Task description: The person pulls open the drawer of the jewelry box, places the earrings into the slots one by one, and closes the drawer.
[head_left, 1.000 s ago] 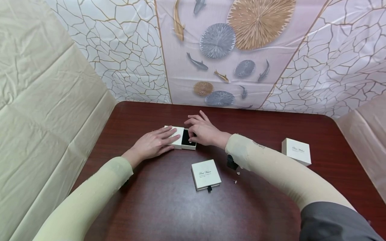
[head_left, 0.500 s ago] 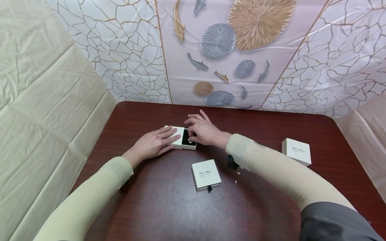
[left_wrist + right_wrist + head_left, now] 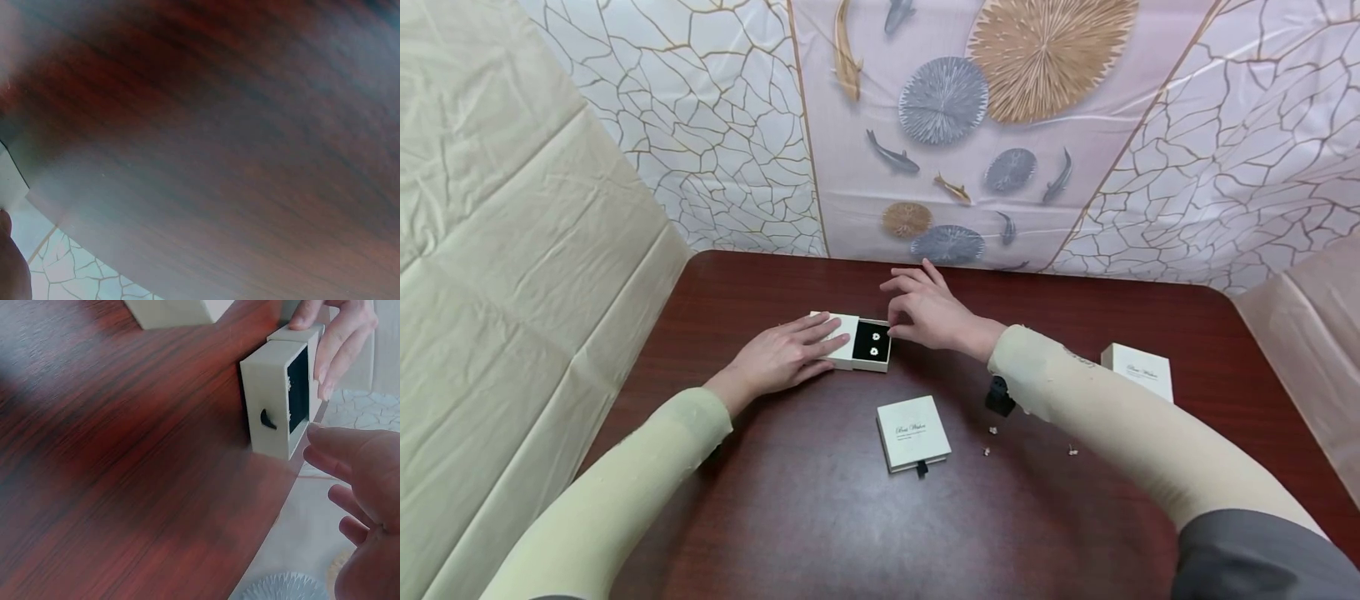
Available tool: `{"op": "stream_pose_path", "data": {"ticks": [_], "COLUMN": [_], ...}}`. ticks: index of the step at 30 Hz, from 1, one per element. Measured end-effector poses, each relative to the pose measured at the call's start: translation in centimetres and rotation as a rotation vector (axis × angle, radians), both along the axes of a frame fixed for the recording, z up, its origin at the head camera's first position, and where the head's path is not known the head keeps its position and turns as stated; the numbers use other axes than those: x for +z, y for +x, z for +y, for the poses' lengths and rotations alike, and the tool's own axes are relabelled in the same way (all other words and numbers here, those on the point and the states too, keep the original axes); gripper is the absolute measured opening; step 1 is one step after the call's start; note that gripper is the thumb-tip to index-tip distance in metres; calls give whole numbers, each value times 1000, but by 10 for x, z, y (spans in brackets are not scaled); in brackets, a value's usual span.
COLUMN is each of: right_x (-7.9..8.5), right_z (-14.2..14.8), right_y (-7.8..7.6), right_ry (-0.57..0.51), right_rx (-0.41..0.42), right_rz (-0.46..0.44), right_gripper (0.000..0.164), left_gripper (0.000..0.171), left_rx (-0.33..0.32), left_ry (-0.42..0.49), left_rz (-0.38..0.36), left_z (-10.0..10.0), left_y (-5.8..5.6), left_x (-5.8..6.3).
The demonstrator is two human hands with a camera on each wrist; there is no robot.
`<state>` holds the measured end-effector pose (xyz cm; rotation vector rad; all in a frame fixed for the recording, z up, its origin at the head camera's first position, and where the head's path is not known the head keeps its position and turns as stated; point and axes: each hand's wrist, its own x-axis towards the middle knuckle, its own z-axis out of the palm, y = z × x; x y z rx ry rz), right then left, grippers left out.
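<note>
Tabletop (image 3: 820, 500) under box (image 3: 871, 366), patterned backdrop (image 3: 865, 208)

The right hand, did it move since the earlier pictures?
Yes. In the head view, the right hand has moved rightward, from over the black insert to the right edge of the open box.

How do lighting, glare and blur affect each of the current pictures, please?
Head view: evenly lit, with a pale sheen on the table at lower centre, and the finest print on the closed box too fuzzy to read; left wrist view: hazy and blurred, the wood grain smeared; right wrist view: clearer, the open box distinct, pale glare at upper left and a soft dark patch mid-table.
</note>
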<state>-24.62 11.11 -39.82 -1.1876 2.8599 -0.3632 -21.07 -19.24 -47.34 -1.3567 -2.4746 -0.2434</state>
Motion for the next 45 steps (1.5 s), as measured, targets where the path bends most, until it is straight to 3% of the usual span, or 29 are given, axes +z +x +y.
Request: {"op": "stream_pose_path", "data": {"ticks": [26, 45], "right_x": [-33, -35], "right_z": [12, 3], "right_y": [8, 9], "right_ry": [-30, -71], "right_rx": [-10, -16], "right_rz": [-47, -56], "right_gripper": [12, 15], "left_gripper": [52, 54], "left_rx": [-13, 0], "left_ry": [11, 12], "left_rz": [6, 6], "left_z": [4, 1], "left_y": [-1, 0], "left_x": [0, 0]}}
